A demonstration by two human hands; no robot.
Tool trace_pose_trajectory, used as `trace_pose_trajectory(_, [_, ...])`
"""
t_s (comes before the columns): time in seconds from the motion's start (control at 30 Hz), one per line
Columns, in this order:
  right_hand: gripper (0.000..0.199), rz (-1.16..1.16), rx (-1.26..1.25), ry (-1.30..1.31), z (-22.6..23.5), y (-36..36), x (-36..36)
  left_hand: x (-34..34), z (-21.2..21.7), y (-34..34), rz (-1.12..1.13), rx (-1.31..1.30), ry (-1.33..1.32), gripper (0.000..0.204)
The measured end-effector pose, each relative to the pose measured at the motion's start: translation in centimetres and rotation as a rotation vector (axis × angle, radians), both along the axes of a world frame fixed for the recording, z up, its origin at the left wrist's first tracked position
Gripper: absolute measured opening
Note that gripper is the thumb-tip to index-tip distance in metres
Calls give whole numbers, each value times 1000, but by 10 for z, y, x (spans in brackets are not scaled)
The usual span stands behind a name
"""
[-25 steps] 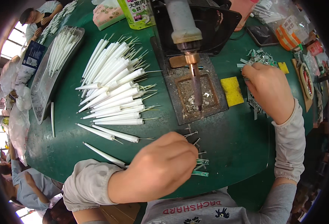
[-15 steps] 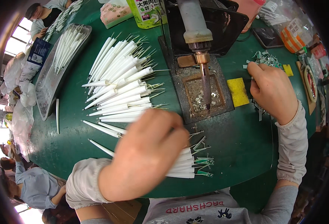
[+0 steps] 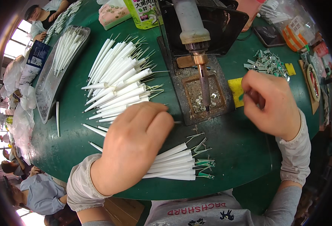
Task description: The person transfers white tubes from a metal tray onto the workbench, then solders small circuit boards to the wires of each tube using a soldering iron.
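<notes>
My left hand point(image 3: 134, 141) hovers over the near end of a fan of white tapered tubes point(image 3: 117, 77), which have thin wires at their wide ends. Its fingers are pinched together; whatever they hold is hidden, apart from a small pale tip past the fingertips. Below it lies a smaller bunch of tubes point(image 3: 177, 164) with little green and metal pieces on their wires. Beside the yellow sponge point(image 3: 235, 90), my right hand point(image 3: 271, 103) pinches a small green piece point(image 3: 241, 96), mostly covered by the fingers. A soldering iron point(image 3: 205, 84) points down between the hands.
Under the iron's tip sits a tray point(image 3: 185, 109) with metal scraps. A pile of small green and silver pieces point(image 3: 269, 62) lies beyond my right hand. At left stands a clear plastic tray point(image 3: 41, 101) of tubes. Other people point(image 3: 43, 192) sit along the left.
My right hand has drawn back from the pile of pieces toward me, now with a green piece in its fingers. My left hand has shifted left, uncovering more of the near bunch.
</notes>
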State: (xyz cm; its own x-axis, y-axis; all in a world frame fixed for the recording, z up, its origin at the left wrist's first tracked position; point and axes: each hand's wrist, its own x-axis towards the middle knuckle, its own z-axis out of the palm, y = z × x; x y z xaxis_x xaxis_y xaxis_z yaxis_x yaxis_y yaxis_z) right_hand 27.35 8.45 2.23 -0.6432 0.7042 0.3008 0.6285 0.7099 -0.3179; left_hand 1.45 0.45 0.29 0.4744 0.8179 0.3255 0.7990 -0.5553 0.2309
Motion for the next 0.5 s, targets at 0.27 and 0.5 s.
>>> trace_pose_trajectory(0.27, [10,188,-743,217,1,-24,-14,16,7,-9,-270,353,-64,32])
trace_pose_trajectory(0.5, [9,241,-1473,511,-21,-29,-21,22,-7,-15,-352,551,25,22])
